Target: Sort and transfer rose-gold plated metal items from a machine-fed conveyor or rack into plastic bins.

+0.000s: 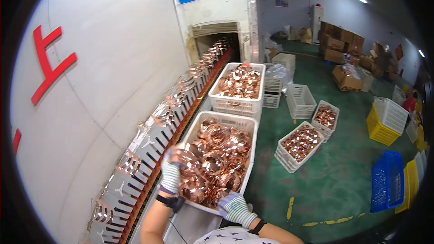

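Lower-centre, the striped-gloved left hand (171, 171) seemingly grasps a copper-coloured metal ring (188, 160) — snagging could spill others; whether the striped-gloved right hand (236, 208) grips, I cannot tell.

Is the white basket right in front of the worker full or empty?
Full, or close to it: the white basket is heaped with shiny copper-coloured pieces, which hide its bottom from view.

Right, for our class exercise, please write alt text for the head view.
Left hand and right hand, in striped knit gloves, reach to a white rectangular plastic crate heaped with shiny, curved, copper-coloured metal pieces. Alongside on the left, a long black-pronged conveyor bearing similar pieces leads to a white, blue-edged boxy machine.
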Available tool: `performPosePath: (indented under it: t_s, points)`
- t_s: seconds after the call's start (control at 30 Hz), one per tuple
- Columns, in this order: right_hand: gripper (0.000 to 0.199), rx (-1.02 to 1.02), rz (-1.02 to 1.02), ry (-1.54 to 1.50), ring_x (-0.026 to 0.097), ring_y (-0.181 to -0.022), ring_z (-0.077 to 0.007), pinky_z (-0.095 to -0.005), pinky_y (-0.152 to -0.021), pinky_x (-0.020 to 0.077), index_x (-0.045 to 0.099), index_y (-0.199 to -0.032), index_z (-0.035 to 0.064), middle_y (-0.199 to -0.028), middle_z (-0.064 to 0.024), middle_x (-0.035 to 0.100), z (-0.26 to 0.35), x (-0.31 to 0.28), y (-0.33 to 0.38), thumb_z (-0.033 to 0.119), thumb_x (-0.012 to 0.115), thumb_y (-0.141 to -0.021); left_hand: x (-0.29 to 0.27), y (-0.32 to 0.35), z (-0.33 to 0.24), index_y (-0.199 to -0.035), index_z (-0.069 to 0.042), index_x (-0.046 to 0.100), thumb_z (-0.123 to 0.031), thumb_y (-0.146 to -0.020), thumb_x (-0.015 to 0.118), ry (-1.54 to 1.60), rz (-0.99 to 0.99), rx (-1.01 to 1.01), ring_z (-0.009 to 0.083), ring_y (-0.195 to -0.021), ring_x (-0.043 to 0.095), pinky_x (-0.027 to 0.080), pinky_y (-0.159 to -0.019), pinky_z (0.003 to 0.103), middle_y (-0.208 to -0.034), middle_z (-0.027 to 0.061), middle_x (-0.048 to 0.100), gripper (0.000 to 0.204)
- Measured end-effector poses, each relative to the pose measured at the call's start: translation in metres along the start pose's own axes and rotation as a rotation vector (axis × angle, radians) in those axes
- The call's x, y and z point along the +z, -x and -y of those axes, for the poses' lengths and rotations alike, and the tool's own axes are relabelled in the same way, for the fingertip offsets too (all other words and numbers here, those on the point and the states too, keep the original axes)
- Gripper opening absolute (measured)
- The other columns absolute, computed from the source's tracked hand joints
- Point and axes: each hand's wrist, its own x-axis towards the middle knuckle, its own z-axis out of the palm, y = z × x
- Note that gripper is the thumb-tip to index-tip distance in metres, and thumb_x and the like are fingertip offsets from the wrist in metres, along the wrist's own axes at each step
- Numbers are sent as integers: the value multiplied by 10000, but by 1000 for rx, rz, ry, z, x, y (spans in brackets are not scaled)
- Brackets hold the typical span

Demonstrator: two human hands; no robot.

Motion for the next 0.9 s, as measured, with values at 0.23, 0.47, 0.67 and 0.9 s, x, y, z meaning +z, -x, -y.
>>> performPosePath:
  t_s: [0.23, 0.47, 0.67, 0.9]
  points:
    - [152, 12, -148, 53, 651, -785, -238, -414, -817, 473, 692, -762, 108, -788, -49, 689, 7, 2, 6, 255, 661, -787, -62, 93, 109, -1349, 26, 568, -60, -974, 586, -380, -180, 83, 152, -977, 641, 547, -833, 276, -1178, 104, 672, 385]
    - [124, 0, -271, 37, 649, -838, -239, -420, -882, 478, 714, -803, 115, -851, -36, 700, 7, 21, 9, 229, 703, -754, -56, 90, 105, -1355, 28, 565, 14, -925, 519, -341, -121, 82, 209, -1083, 640, 511, -985, 322, -1201, 131, 679, 433]
    - [131, 11, -262, 58, 650, -872, -231, -429, -904, 473, 716, -818, 116, -884, -33, 709, 7, 26, 8, 224, 715, -743, -62, 75, 86, -1249, 31, 605, -56, -977, 560, -222, -137, 46, 150, -1030, 630, 526, -920, 292, -1161, 91, 686, 288]
    - [157, -26, -190, 27, 664, -831, -232, -417, -895, 478, 731, -825, 115, -860, -36, 719, 29, 26, -6, 255, 690, -767, -186, -136, 68, -1154, -56, 655, -92, -953, 653, 183, -243, 210, 186, -799, 668, 557, -741, 296, -1056, 53, 707, 204]
